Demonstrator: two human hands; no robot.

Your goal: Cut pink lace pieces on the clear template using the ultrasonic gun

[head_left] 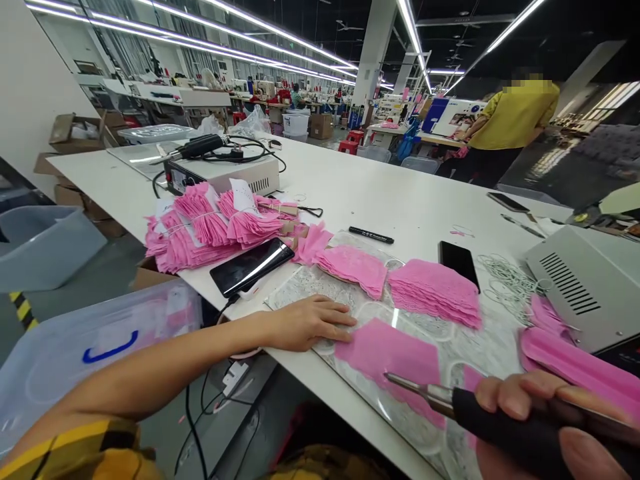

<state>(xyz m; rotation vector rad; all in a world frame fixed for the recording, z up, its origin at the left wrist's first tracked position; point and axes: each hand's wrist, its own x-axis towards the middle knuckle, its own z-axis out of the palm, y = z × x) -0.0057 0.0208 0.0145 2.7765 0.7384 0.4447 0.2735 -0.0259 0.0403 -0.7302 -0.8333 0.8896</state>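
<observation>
Two hands: both over the clear sheet [310,287] at the near bench [380,193] edge.
Left hand [305,323]: open, flat, palm down, fingertips touching the left edge of the pink fabric piece [387,353].
Right hand [540,417]: closed around the black handle of the hot tool [450,400]; metal tip over the piece at its 4 o'clock edge, contact not clear.
Pink fabric piece: flat on the sheet, between the hands.
Stacks: two pink stacks [433,290] at 12 o'clock of the piece.
Bundles: tied pink bundles [210,227] at 10 o'clock, phone [253,265] just beside them.
Marker [371,235]: 12 o'clock, past the stacks.
Other person: yellow top [510,117], far at 1 o'clock.
</observation>
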